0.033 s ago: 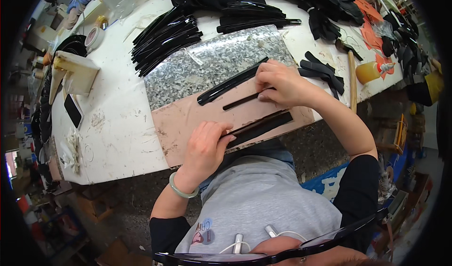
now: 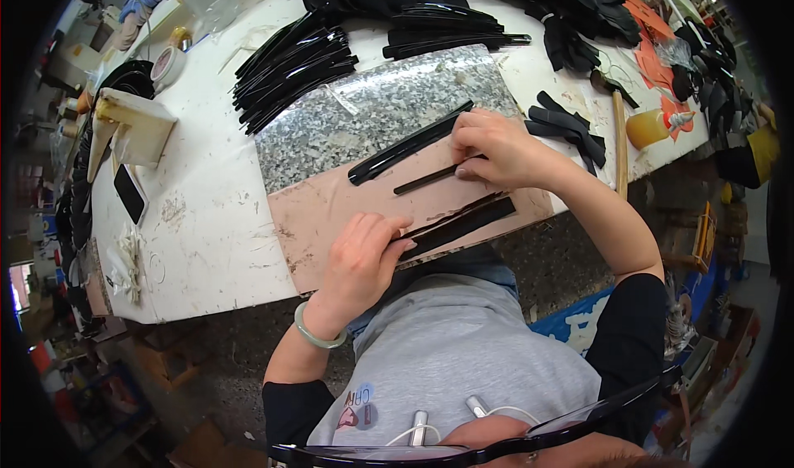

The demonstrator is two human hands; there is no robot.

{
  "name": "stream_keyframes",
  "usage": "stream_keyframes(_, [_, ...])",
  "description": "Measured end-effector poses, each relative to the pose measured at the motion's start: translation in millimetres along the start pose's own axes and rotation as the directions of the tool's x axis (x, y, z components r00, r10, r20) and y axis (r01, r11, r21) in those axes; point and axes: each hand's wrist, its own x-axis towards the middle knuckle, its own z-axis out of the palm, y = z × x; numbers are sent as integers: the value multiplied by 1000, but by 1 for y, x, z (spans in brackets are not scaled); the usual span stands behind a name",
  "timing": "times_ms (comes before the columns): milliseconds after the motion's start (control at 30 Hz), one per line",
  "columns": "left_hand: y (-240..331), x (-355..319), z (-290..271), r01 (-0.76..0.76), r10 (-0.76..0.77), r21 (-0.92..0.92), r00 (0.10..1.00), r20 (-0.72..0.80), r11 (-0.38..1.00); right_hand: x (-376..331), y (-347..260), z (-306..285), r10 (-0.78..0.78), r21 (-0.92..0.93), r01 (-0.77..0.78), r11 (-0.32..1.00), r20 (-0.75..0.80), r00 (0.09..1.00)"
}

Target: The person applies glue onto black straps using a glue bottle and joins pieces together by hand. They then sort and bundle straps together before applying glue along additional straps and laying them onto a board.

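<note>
My right hand [image 2: 496, 148] is closed, thumb and fingertips pinching a narrow black strip [image 2: 424, 179] that slants over a tan sheet [image 2: 308, 211]. Lower down, my left hand [image 2: 361, 253] has its thumb and fingers closed on the left end of a wider black strip [image 2: 463, 226], close to the sheet's front edge. A thin dark edge stands along that strip's upper side. Above the narrow strip lies a glossy black strip [image 2: 401, 150], its upper end reaching my right fingers. Under the tan sheet is a speckled grey stone slab [image 2: 430, 75].
Glossy black strips are heaped [image 2: 294, 71] behind the slab, with another stack [image 2: 451, 33] beside them. Matte black pieces [image 2: 566, 129], a hammer [image 2: 619, 137] and a yellow glue bottle [image 2: 649, 129] lie right. A phone [image 2: 128, 195] and a pale block-like holder [image 2: 136, 129] are left.
</note>
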Motion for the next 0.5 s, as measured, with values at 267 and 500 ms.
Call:
stream_keyframes(267, [-30, 31, -28, 151, -161, -155, 985, -58, 976, -30, 21, -45, 359, 544, -208, 813, -187, 914])
stream_keyframes(500, [-24, 9, -24, 158, -89, 227, 954, -286, 961, -58, -17, -48, 431, 749, -369, 551, 124, 894])
